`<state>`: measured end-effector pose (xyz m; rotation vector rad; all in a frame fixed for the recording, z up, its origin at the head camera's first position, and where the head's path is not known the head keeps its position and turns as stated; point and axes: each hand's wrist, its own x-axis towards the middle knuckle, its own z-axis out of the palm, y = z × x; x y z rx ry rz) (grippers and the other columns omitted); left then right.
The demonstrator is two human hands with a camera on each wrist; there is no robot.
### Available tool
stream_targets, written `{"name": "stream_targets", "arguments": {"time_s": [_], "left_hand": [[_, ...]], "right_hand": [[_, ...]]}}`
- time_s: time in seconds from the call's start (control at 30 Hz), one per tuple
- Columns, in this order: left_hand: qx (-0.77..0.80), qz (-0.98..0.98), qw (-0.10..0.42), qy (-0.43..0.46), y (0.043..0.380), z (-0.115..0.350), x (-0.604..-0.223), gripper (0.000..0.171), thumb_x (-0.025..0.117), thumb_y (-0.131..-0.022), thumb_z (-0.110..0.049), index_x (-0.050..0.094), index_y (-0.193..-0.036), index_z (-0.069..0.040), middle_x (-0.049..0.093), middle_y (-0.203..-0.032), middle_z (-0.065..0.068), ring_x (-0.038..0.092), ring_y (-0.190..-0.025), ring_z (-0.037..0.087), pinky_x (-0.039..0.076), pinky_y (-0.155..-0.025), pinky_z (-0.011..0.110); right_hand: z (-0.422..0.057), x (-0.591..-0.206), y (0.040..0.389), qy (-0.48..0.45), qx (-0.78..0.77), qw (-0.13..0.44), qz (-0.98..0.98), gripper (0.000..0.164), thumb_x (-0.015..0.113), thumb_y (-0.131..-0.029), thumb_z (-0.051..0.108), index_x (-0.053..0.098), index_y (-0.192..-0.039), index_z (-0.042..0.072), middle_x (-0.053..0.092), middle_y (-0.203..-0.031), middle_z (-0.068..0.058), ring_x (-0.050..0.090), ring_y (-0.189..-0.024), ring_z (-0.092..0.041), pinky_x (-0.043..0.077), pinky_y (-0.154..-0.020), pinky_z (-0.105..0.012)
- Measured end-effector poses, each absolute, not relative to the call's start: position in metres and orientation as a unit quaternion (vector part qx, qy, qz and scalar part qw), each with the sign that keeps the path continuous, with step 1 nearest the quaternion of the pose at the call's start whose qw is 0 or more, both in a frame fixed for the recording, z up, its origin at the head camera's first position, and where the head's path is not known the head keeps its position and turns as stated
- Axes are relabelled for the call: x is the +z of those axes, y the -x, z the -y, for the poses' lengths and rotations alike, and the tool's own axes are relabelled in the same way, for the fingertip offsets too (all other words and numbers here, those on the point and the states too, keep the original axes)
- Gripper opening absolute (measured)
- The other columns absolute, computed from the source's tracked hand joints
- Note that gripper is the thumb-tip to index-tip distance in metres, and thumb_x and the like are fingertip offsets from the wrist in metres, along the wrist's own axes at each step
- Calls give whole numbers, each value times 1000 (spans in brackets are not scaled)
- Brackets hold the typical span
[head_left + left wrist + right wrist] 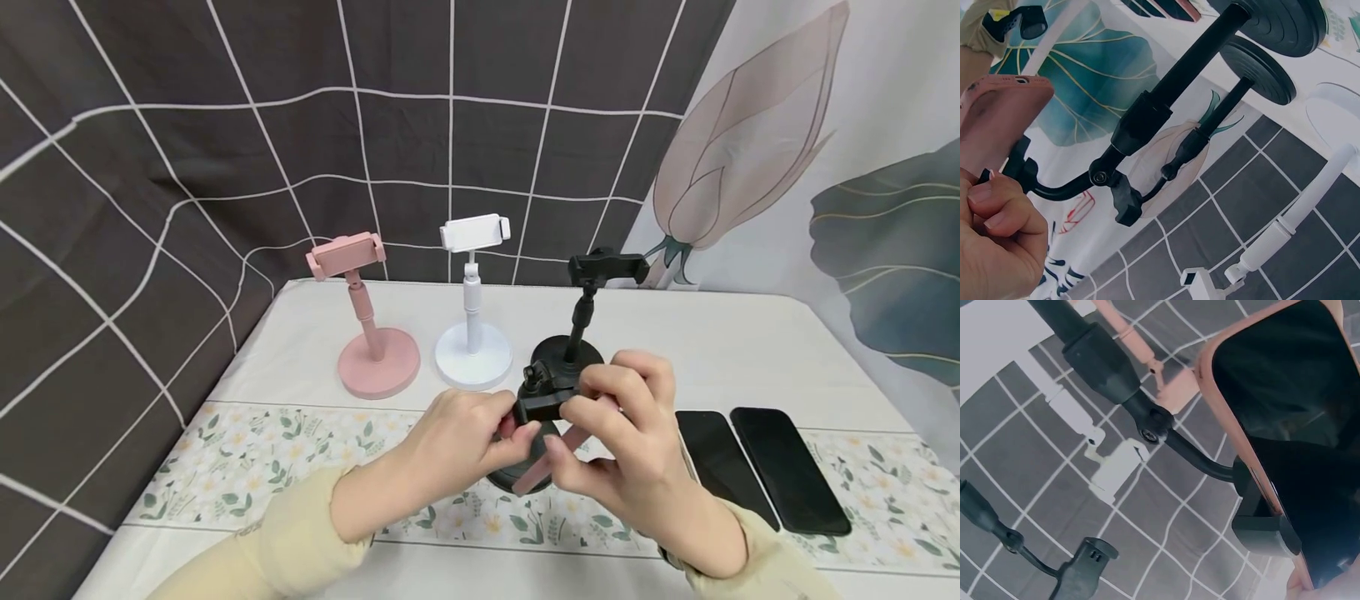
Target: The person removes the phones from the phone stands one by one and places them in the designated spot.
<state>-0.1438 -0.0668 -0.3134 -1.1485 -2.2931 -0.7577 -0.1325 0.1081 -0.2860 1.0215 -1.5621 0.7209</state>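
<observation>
A black phone stand (1147, 119) stands in front of me, its clamp (542, 407) tipped up towards my hands. With bent fingers and thumb my left hand (467, 429) pinches the left end of this clamp. My right hand (628, 429) holds a phone in a pink case (1291, 431) by its edges, fingers along the far side and thumb on the near side. One clamp jaw laps over the phone's edge in the right wrist view. From the head the phone is seen nearly edge-on, and the hands cover part of the stand's round base (504, 478).
Behind stand a pink phone stand (378, 362), a white phone stand (473, 354) and a second black phone stand (587, 312). Two dark phones (726, 467) lie side by side to the right on the floral cloth strip (300, 442). A dark grid curtain (405, 142) hangs behind.
</observation>
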Motion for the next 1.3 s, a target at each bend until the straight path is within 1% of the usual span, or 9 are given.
{"name": "stream_targets", "arguments": {"time_s": [0.23, 0.4, 0.53, 0.67, 0.83, 0.93, 1.07, 1.17, 1.3], "left_hand": [[-288, 827, 247, 414, 144, 68, -317, 29, 56, -88, -25, 48, -63, -13, 47, -52, -7, 37, -46, 0, 26, -45, 8], [-306, 800, 276, 436, 151, 67, -323, 33, 50, -92, -27, 47, -63, -12, 48, -52, -6, 39, -46, 0, 28, -46, 7], [-318, 768, 296, 471, 164, 67, -327, 44, 38, -98, -38, 46, -64, -11, 45, -52, -6, 37, -45, 0, 28, -46, 7], [-337, 750, 310, 477, 173, 66, -332, 51, 31, -98, -49, 47, -70, -9, 43, -55, -4, 37, -49, 2, 30, -49, 9], [-370, 722, 340, 476, 183, 64, -337, 57, 33, -95, -57, 52, -89, -3, 52, -76, 4, 49, -67, 10, 43, -61, 16], [-406, 702, 320, 489, 190, 61, -339, 63, 32, -93, -61, 49, -102, -2, 50, -98, 12, 51, -87, 19, 47, -76, 26], [-449, 677, 259, 522, 199, 54, -342, 72, 27, -90, -69, 44, -113, -3, 41, -120, 21, 45, -115, 29, 42, -98, 37], [-454, 662, 226, 552, 201, 49, -342, 77, 27, -88, -72, 45, -116, -3, 40, -128, 24, 42, -125, 32, 37, -106, 42], [-441, 645, 208, 589, 201, 43, -339, 68, 32, -92, -63, 52, -117, -2, 47, -130, 23, 46, -125, 30, 38, -106, 40]], "right_hand": [[-106, -289, 138, -439, 332, 568, 612, 29, 56, -91, 27, 50, -74, 5, 45, -75, -12, 36, -79, -30, 27, -72, -32], [-104, -290, 143, -470, 361, 583, 556, 31, 56, -91, 26, 47, -71, 5, 44, -76, -11, 37, -78, -28, 28, -70, -31], [-103, -293, 148, -503, 431, 546, 512, 31, 57, -91, 24, 44, -75, 1, 42, -79, -12, 36, -81, -25, 30, -72, -27], [-105, -296, 148, -519, 502, 493, 485, 29, 58, -89, 19, 41, -79, -2, 40, -80, -14, 36, -82, -24, 32, -77, -27], [-114, -314, 157, -522, 549, 502, 417, 30, 64, -82, 16, 42, -77, -4, 41, -77, -19, 38, -79, -29, 37, -75, -34], [-134, -345, 168, -513, 590, 509, 361, 37, 70, -72, 17, 41, -75, -5, 40, -75, -23, 39, -76, -38, 41, -70, -45], [-153, -368, 174, -479, 637, 531, 288, 43, 73, -59, 18, 38, -72, -4, 38, -71, -26, 36, -70, -47, 41, -61, -55], [-141, -340, 164, -452, 651, 561, 241, 39, 68, -59, 14, 35, -69, -3, 37, -68, -24, 38, -66, -43, 43, -59, -49], [-121, -294, 152, -423, 656, 596, 190, 35, 64, -60, 7, 31, -67, -3, 36, -64, -20, 41, -61, -33, 45, -59, -40]]}}
